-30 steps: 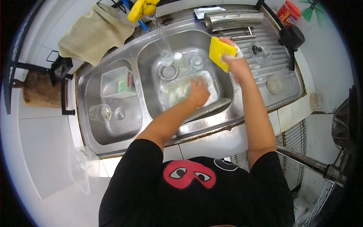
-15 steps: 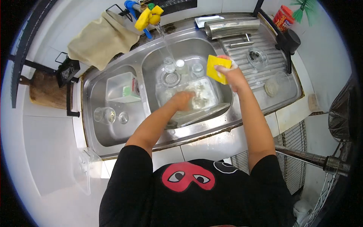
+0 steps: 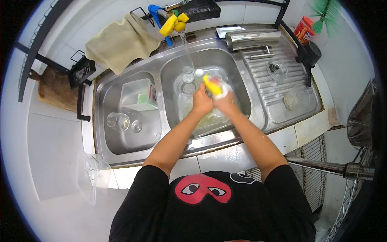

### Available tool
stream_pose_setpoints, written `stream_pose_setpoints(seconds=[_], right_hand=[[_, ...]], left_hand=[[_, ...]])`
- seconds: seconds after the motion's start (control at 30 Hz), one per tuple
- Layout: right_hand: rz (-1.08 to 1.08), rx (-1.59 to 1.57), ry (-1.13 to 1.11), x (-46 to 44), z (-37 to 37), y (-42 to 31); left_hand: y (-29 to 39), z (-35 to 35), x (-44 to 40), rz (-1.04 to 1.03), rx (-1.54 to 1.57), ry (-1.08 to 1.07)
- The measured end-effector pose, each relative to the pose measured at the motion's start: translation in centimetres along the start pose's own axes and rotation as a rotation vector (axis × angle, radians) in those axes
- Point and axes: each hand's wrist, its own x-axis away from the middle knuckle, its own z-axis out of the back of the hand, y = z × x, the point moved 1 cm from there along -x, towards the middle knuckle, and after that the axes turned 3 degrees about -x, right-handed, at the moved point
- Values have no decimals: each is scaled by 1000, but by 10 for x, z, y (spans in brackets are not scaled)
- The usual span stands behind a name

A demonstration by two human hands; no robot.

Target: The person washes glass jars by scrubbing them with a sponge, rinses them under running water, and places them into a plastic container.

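Left hand (image 3: pixel 202 100) joined right hand (image 3: pixel 225 103) at yellow sponge (image 3: pixel 212 85), blurred, partly hidden.

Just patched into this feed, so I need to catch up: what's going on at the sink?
A person's right hand holds a soapy yellow sponge over the larger steel basin, with the left hand close beside it. Water runs from the tap with yellow handles into that basin. A clear plastic container lies in the smaller steel basin.

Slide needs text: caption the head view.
Sudsy right hand holds sponge, left hand close by, over sink; water running.
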Motion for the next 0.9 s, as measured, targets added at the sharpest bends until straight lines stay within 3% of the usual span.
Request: stream_pose_setpoints(seconds=[0.07,0.1,0.13,0.23,0.3,0.33,0.37,0.4,0.53,0.63,0.7,0.8,0.83,0.9], right_hand=[[-284,-379,-57,-12,8,2],[-266,-352,-75,-12,8,3],[-250,-325,-91,-12,7,8],[-110,-254,-56,-1,4,8],[26,-84,29,5,2,-12],[254,-17,151,1,3,-22],[219,-7,123,-2,4,-18],[186,5,99,-7,10,-11],[35,-6,139,-25,22,-11],[-98,20,245,-38,15,-11],[-112,10,318,-42,9,-10],[59,-3,376,-22,-12,-20],[230,100,379,-13,-31,-20],[158,13,361,2,-23,-43]], left_hand=[[-3,-4,4,46,83,70],[-12,-7,4,65,125,104],[-28,-11,0,254,227,59],[-11,-4,-9,717,1094,191],[-31,-15,-13,798,1150,241],[-51,-27,-11,818,1204,222],[-61,-33,-9,840,1256,199],[-22,-18,-4,902,1134,108],[-21,11,5,871,993,-427],[-13,13,12,872,1161,-444],[-8,7,10,861,1267,-220],[-13,-3,-3,859,1553,-13],[-18,-5,-7,862,1670,37],[-19,1,-10,831,1566,208]])
